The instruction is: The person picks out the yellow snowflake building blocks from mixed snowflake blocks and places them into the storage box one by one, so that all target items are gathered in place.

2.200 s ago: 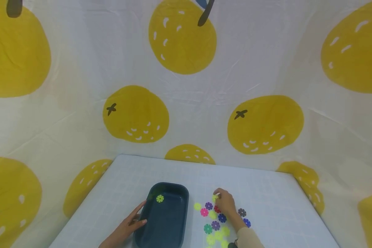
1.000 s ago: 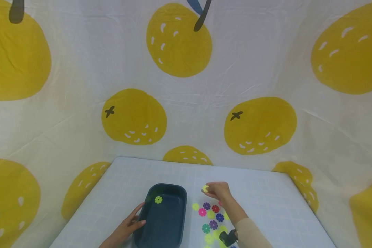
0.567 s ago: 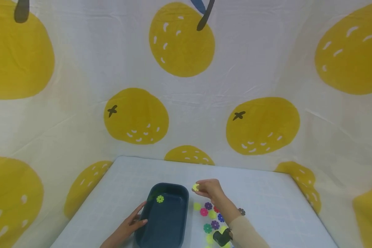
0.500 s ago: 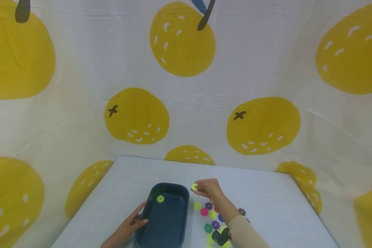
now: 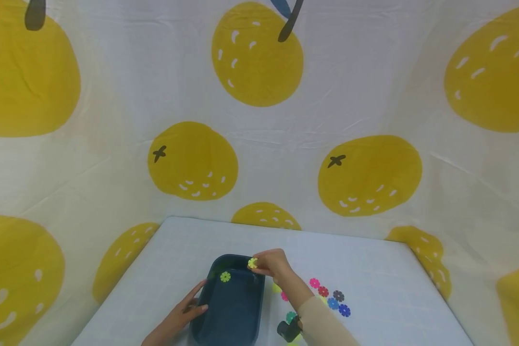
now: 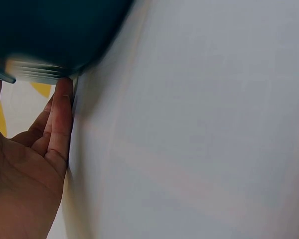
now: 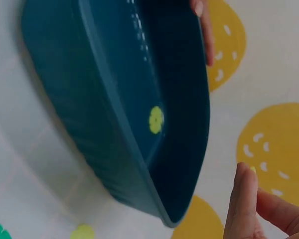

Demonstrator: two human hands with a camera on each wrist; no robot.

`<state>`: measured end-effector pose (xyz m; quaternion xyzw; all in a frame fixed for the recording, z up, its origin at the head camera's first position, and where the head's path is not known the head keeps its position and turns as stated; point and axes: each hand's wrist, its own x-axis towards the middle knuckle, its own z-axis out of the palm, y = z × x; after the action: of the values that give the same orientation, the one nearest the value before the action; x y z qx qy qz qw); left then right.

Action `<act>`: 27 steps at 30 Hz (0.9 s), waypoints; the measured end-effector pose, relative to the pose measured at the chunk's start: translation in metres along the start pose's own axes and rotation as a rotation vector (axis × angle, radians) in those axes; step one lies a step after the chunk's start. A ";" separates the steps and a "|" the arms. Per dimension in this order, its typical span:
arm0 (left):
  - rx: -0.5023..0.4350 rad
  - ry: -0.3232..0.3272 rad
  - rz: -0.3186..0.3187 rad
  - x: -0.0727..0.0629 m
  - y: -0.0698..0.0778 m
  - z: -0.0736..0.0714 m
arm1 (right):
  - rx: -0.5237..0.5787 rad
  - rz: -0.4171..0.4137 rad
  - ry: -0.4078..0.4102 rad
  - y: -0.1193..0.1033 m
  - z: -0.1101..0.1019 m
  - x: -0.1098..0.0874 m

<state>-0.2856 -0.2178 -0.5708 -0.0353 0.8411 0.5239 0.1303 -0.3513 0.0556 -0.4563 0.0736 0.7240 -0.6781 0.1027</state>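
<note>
A dark teal tray point(image 5: 227, 312) stands on the table with one yellow-green notched plastic disc point(image 5: 225, 277) lying inside near its far end. My right hand point(image 5: 274, 264) pinches another yellow notched disc point(image 5: 253, 263) between thumb and fingers, over the tray's far right corner. In the right wrist view only a sliver of that held disc shows at the fingertips point(image 7: 243, 172). My left hand point(image 5: 182, 312) rests against the tray's left side, thumb at the rim. The left wrist view shows its fingers point(image 6: 62, 109) extended, touching the tray's outer wall point(image 6: 55, 35).
Right of the tray lie several notched discs: pink point(image 5: 314, 283), red point(image 5: 323, 291), grey point(image 5: 339, 295), light blue point(image 5: 333, 303) and dark blue point(image 5: 344, 310). My right forearm and its black wrist camera point(image 5: 289, 330) cover others. A fruit-patterned curtain point(image 5: 281, 144) hangs behind the table.
My right hand has picked up a yellow disc from the scattered ones and carried it left to the tray's far right corner. My left hand stays at the tray's side.
</note>
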 end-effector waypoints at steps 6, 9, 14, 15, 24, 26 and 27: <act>-0.003 -0.001 0.009 0.001 -0.002 0.000 | -0.015 -0.004 -0.005 0.005 0.026 0.000; -0.007 -0.012 0.020 0.000 -0.002 -0.001 | -0.036 0.003 -0.003 0.008 0.036 0.000; -0.015 -0.043 0.052 0.000 -0.002 -0.002 | -0.109 -0.007 0.017 0.012 0.051 -0.003; -0.012 -0.044 0.051 0.000 -0.002 -0.002 | -0.117 -0.002 0.022 0.013 0.054 -0.003; 0.012 -0.035 0.041 0.000 -0.002 -0.004 | 0.009 -0.134 -0.058 0.097 0.072 0.088; 0.017 -0.043 0.058 0.001 -0.002 -0.003 | -0.005 -0.095 -0.039 0.103 0.074 0.097; 0.017 -0.045 0.068 0.001 -0.002 -0.003 | -0.029 -0.088 -0.030 0.100 0.074 0.094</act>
<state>-0.2867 -0.2213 -0.5716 0.0061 0.8431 0.5213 0.1318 -0.4138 -0.0147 -0.5809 0.0298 0.7345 -0.6727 0.0846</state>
